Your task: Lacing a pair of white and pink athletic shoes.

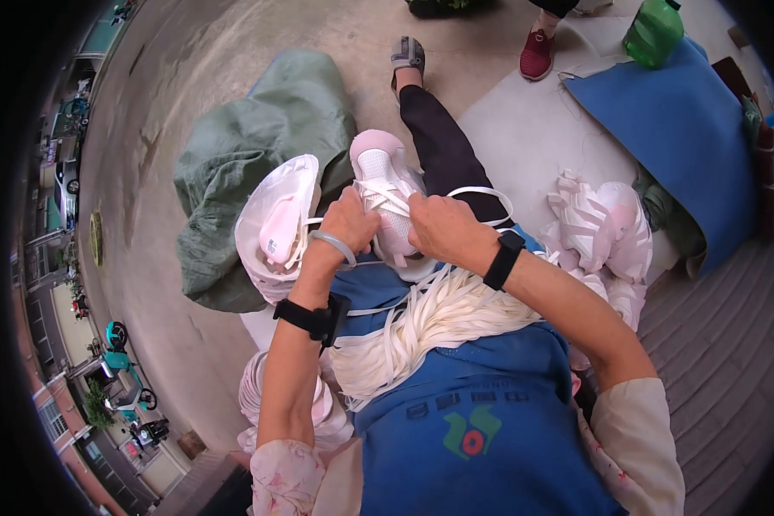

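Note:
A pink and white sneaker (377,156) lies toe-away in front of me, above my lap. White shoelace (389,199) crosses over its tongue. My left hand (349,222) is closed on the lace at the shoe's left side. From the right, my right hand (452,229) pinches the lace by the eyelets, and a loose loop of lace (490,193) arches beyond it. Across my lap, over the blue apron (473,387), rests a thick bundle of cream laces (439,322). The fingertips are partly hidden against the shoe.
Left of the sneaker are another white and pink shoe piece (271,228) and a green sack (262,138). Pink and white shoe parts (606,224) are piled at right. Farther off are a blue sheet (671,129), a green bottle (654,34) and a person's red shoe (537,56).

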`<state>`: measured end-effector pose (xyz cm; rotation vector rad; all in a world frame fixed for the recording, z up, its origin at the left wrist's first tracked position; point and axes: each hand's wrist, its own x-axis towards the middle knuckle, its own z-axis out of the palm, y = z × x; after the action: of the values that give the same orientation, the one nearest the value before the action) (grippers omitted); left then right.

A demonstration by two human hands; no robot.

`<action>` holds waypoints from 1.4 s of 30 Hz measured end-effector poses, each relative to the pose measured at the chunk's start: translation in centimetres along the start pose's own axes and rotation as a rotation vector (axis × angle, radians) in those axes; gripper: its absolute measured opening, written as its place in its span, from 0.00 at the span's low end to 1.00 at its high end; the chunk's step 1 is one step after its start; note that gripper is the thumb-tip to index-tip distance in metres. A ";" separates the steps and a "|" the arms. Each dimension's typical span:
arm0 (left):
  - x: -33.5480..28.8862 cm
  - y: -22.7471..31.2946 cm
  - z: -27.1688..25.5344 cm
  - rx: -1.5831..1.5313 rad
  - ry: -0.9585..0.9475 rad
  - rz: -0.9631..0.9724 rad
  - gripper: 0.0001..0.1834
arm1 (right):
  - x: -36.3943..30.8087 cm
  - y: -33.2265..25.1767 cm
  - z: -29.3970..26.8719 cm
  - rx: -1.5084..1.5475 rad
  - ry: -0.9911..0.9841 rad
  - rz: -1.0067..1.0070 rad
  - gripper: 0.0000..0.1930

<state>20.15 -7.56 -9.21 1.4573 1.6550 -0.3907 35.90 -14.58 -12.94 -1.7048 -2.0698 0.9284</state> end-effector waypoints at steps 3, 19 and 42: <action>1.0 -1.9 2.3 0.283 0.467 0.324 0.13 | -0.1 0.0 0.1 0.025 0.032 -0.047 0.10; -1.3 -3.8 0.5 -0.281 0.226 0.243 0.17 | -0.6 2.6 -2.4 0.205 0.070 -0.118 0.14; -0.6 -5.9 -1.0 0.043 0.378 0.454 0.20 | 0.7 1.4 -1.5 0.197 0.091 -0.087 0.08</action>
<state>14.34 -8.77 -9.99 1.9685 1.5351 0.1110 37.65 -13.34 -12.82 -1.5165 -1.9091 0.9731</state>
